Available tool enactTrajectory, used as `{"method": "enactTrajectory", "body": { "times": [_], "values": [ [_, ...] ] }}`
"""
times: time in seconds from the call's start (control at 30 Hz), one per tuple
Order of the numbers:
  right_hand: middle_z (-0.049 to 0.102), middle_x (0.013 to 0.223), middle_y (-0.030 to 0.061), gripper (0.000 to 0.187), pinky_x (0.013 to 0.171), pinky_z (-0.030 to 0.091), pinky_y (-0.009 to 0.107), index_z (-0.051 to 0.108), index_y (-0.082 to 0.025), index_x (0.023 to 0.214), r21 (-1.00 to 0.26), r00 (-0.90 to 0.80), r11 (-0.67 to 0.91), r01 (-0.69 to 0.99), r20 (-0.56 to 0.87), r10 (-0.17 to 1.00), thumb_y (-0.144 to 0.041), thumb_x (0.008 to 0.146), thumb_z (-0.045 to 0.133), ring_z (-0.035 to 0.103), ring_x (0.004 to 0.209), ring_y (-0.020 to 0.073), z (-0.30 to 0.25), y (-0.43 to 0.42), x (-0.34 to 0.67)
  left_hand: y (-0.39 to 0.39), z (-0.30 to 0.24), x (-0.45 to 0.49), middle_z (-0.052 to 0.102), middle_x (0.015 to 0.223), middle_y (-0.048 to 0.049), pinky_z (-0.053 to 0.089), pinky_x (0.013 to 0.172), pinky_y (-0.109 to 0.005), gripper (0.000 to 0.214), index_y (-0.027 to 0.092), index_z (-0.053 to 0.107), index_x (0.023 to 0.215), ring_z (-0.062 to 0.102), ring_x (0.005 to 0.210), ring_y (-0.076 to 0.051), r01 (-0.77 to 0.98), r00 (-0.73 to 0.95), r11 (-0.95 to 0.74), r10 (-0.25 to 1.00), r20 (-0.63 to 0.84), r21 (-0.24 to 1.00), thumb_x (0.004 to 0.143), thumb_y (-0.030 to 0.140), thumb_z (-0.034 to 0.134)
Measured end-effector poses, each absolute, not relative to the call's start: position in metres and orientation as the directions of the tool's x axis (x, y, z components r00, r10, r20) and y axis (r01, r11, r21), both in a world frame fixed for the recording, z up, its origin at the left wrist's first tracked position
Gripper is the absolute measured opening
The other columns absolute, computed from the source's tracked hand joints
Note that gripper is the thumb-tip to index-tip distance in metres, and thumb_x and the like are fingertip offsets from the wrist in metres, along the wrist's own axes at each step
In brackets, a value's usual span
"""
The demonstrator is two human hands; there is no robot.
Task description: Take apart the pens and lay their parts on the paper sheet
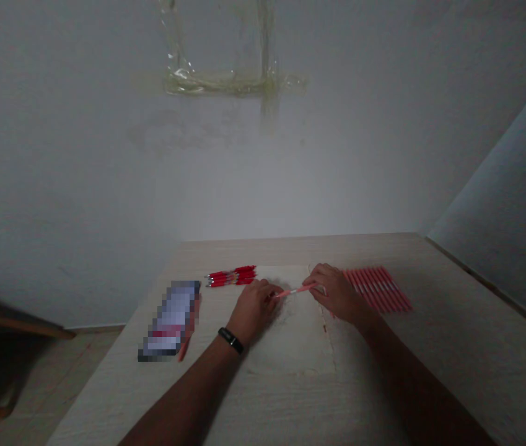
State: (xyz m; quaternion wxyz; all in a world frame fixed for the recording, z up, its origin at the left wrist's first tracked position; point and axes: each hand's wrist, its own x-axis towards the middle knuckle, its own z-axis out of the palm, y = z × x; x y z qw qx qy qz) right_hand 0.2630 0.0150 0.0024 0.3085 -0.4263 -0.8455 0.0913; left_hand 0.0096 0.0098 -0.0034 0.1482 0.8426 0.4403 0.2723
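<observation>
I see my right grip (339,294) pinching a pink pen (296,290) over a pale sheet (290,334), my left grip (253,310) pressed together on its tip, red pens (231,277), more pink pens (378,289), on the desk (453,297)

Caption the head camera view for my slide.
Left hand and right hand hold a pink pen between red pens and striped pens.

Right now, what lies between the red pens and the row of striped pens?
In the head view, the left hand, the right hand with a pink pen, over a pale sheet.
</observation>
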Motion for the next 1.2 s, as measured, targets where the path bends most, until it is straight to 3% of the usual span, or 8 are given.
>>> {"method": "enactTrajectory", "body": {
  "times": [0.2, 0.43, 0.57, 0.67, 0.73, 0.87, 1.03, 1.2],
  "values": [
    [0.065, 0.096, 0.0052, 0.014, 0.087, 0.044, 0.036, 0.068, -0.022, 0.101, -0.505, -0.497, 0.657, 0.559, 0.431, 0.753, -0.015, 0.092, 0.06, 0.059, 0.095, 0.0212, 0.0, 0.009, 0.25, 0.009, -0.002, 0.01, 0.068, 0.095, -0.007, 0.042, 0.076, -0.03, 0.017, 0.021, 0.072, 0.1, 0.058, 0.085, -0.019, 0.624, 0.532, -0.615, 0.786, 0.313, 0.482, 0.095, 0.022, 0.056],
    [0.069, 0.097, 0.0044, 0.022, 0.081, 0.047, 0.032, 0.062, -0.022, 0.118, -0.668, -0.376, 0.5, 0.552, 0.336, 0.864, -0.026, 0.097, 0.057, 0.064, 0.089, 0.0187, -0.006, 0.007, 0.252, 0.009, -0.002, 0.01, 0.068, 0.093, -0.0054, 0.041, 0.077, -0.029, 0.012, 0.02, 0.071, 0.096, 0.058, 0.086, -0.019, 0.622, 0.509, -0.612, 0.79, 0.341, 0.489, 0.094, 0.021, 0.058],
    [0.068, 0.098, 0.0046, 0.026, 0.083, 0.046, 0.032, 0.062, -0.021, 0.109, -0.619, -0.37, 0.515, 0.593, 0.359, 0.857, -0.028, 0.086, 0.072, 0.062, 0.092, 0.0203, 0.0, 0.007, 0.255, 0.009, 0.0, 0.01, 0.068, 0.092, -0.0059, 0.041, 0.077, -0.03, 0.014, 0.02, 0.071, 0.097, 0.058, 0.085, -0.02, 0.651, 0.484, -0.592, 0.806, 0.341, 0.476, 0.094, 0.019, 0.057],
    [0.066, 0.088, 0.0033, 0.009, 0.078, 0.043, 0.031, 0.062, -0.019, 0.089, -0.535, -0.42, 0.559, 0.633, 0.369, 0.829, -0.027, 0.093, 0.063, 0.059, 0.084, 0.0184, 0.003, 0.009, 0.258, 0.009, 0.0, 0.01, 0.068, 0.092, -0.0064, 0.041, 0.077, -0.031, 0.014, 0.02, 0.071, 0.097, 0.058, 0.086, -0.02, 0.649, 0.485, -0.593, 0.805, 0.342, 0.477, 0.095, 0.02, 0.057],
    [0.064, 0.081, 0.0026, 0.021, 0.077, 0.042, 0.031, 0.062, -0.019, 0.082, -0.496, -0.458, 0.583, 0.643, 0.361, 0.812, -0.029, 0.099, 0.054, 0.058, 0.08, 0.0176, 0.004, 0.01, 0.259, 0.01, 0.0, 0.01, 0.068, 0.094, -0.0065, 0.042, 0.079, -0.031, 0.014, 0.02, 0.071, 0.096, 0.058, 0.088, -0.02, 0.644, 0.49, -0.598, 0.802, 0.343, 0.477, 0.094, 0.019, 0.057],
    [0.064, 0.088, 0.0031, 0.014, 0.076, 0.042, 0.03, 0.063, -0.019, 0.092, -0.523, -0.426, 0.565, 0.638, 0.372, 0.825, -0.033, 0.094, 0.063, 0.059, 0.084, 0.0181, 0.005, 0.009, 0.259, 0.01, -0.001, 0.01, 0.068, 0.094, -0.0065, 0.042, 0.079, -0.031, 0.013, 0.02, 0.071, 0.097, 0.058, 0.087, -0.02, 0.65, 0.479, -0.59, 0.807, 0.344, 0.479, 0.093, 0.018, 0.059],
    [0.063, 0.081, 0.0031, 0.025, 0.074, 0.041, 0.03, 0.063, -0.019, 0.081, -0.498, -0.452, 0.576, 0.648, 0.357, 0.817, -0.032, 0.1, 0.052, 0.058, 0.079, 0.0173, 0.007, 0.008, 0.258, 0.009, 0.0, 0.009, 0.068, 0.094, -0.0071, 0.043, 0.08, -0.032, 0.014, 0.02, 0.071, 0.097, 0.058, 0.088, -0.02, 0.631, 0.499, -0.599, 0.8, 0.333, 0.492, 0.094, 0.02, 0.058],
    [0.064, 0.086, 0.0033, 0.018, 0.074, 0.042, 0.03, 0.063, -0.019, 0.087, -0.499, -0.425, 0.561, 0.66, 0.368, 0.827, -0.036, 0.094, 0.061, 0.058, 0.082, 0.018, 0.007, 0.008, 0.257, 0.009, -0.001, 0.009, 0.067, 0.094, -0.0066, 0.043, 0.08, -0.031, 0.015, 0.021, 0.071, 0.097, 0.058, 0.088, -0.02, 0.633, 0.492, -0.598, 0.801, 0.342, 0.491, 0.095, 0.02, 0.057]
  ]
}}
